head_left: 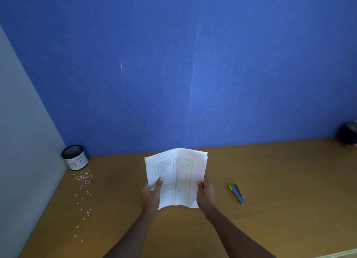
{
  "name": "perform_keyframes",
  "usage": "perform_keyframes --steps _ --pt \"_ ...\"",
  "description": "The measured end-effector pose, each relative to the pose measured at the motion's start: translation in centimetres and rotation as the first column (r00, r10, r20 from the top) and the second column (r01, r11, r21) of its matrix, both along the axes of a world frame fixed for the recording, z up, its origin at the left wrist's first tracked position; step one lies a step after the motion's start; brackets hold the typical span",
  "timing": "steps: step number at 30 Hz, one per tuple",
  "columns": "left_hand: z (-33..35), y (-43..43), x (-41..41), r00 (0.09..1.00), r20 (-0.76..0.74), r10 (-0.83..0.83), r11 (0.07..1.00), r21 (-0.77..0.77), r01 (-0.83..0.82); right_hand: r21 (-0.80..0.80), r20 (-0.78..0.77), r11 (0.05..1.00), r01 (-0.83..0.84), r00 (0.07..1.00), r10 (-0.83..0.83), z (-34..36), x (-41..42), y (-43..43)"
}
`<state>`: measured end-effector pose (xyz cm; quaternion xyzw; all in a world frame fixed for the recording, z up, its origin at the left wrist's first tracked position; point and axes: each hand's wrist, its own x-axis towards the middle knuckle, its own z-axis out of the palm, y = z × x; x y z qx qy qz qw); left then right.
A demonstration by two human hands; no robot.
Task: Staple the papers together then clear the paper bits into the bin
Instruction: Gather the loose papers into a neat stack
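Both hands are up over the desk with the papers between them: the left hand (151, 193) grips the lower left edge of the papers (176, 177), thumb laid across the printed face, and the right hand (205, 192) grips the lower right edge the same way, fingers curled behind the sheets. The stack is held upright and bowed along a central crease, and its top edges look slightly stepped, though the print is too blurred to tell how many sheets there are. This reads as the squaring-up step before stapling. To do it well, the grip should loosen a little so the sheets can slide, then the bottom edge be tapped on the desk (270, 180) until the corners line up, one hand pinching the chosen corner flat while the other goes for the tool. The stapler (237, 194), blue and green, lies on the desk to the right of the right hand, near but not touching, so the right hand is the natural one to fetch it. Further out on the left, white paper bits (83, 188) are scattered in a long trail on the desk, starting just in front of the bin (75, 157), a black mesh cup with a white label standing in the corner.
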<state>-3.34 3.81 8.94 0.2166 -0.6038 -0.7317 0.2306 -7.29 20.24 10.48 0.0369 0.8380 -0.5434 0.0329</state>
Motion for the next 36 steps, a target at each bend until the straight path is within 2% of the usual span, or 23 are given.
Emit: perform_keyframes --steps 4,16,20,27,36 --pt "-1.0 0.3 0.0 0.999 0.036 0.019 0.999 0.038 -0.020 0.000 0.109 1.000 -0.021 0.994 0.021 -0.8 0.5 0.3" --pt "-1.4 0.7 -0.1 0.997 0.071 0.031 0.999 0.018 -0.032 -0.028 0.111 0.997 0.077 0.991 -0.073 -1.4 -0.1 0.4" --pt "-1.9 0.8 0.0 0.996 0.084 0.024 0.999 -0.039 -0.021 -0.029 0.110 0.994 0.104 0.989 -0.100 -1.8 -0.1 0.5" --pt "-1.2 0.2 -1.3 0.997 0.070 0.019 0.992 -0.124 -0.011 -0.027 0.108 0.998 0.053 0.993 -0.049 -1.6 -1.3 1.2" --pt "1.3 -1.3 -4.5 0.997 0.072 0.013 0.986 -0.167 0.000 -0.073 0.145 0.980 -0.183 0.971 0.192 0.9 -5.3 3.6"
